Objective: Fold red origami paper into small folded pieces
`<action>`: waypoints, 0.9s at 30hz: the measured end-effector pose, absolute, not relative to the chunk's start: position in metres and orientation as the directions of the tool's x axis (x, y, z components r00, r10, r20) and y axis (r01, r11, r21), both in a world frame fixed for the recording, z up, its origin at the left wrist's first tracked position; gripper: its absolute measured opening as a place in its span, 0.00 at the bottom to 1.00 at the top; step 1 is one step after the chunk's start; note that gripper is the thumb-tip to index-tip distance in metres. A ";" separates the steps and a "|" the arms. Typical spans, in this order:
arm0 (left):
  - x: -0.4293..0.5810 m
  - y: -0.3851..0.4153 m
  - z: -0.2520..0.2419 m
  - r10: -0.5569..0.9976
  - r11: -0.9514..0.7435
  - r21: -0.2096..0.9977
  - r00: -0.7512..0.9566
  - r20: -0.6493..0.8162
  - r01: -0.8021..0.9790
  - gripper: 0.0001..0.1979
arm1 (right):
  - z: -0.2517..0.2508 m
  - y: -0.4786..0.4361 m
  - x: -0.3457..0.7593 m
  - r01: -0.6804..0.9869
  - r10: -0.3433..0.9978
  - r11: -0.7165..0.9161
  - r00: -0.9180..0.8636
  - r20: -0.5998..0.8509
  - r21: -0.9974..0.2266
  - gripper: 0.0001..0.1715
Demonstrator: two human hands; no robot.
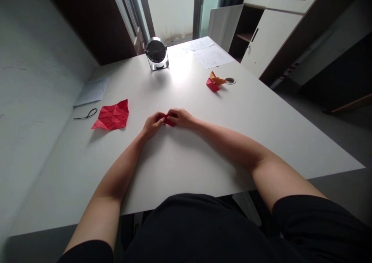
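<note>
Left hand (152, 125) and right hand (181, 118) pinch red paper (169, 121) I judge unfinished; folded shapes (214, 85), two o'clock; open sheet (113, 116), nine.

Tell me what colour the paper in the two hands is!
The paper is red, seen in the head view.

Held red piece (169, 121) is matt paper — desktop (188, 162) smooth, glossy — silver stand (153, 66) metallic.
</note>
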State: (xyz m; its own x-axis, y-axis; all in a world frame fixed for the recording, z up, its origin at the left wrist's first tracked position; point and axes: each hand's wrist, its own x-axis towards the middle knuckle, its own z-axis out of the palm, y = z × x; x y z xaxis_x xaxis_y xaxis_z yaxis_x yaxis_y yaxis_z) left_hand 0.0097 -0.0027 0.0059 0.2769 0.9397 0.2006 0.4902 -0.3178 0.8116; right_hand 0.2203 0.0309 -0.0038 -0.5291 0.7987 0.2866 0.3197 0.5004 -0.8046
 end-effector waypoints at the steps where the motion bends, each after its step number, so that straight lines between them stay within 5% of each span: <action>1: 0.009 -0.003 0.005 0.940 -0.315 0.814 0.277 0.198 0.489 0.13 | -0.003 0.031 0.220 0.323 0.801 0.499 -0.528 0.284 -0.804 0.15; 27: 0.010 -0.002 0.004 0.947 -0.298 0.822 0.261 0.189 0.485 0.13 | 0.000 0.030 0.222 0.344 0.801 0.503 -0.532 0.277 -0.793 0.13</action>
State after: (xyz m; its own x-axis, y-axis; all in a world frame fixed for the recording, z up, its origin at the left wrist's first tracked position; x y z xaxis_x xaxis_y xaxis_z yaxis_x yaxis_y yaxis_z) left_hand 0.0102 -0.0022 0.0043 0.2615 0.9466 0.1889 0.4855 -0.2981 0.8219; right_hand 0.2215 0.0296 0.0000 -0.5317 0.8005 0.2765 0.3443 0.5026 -0.7930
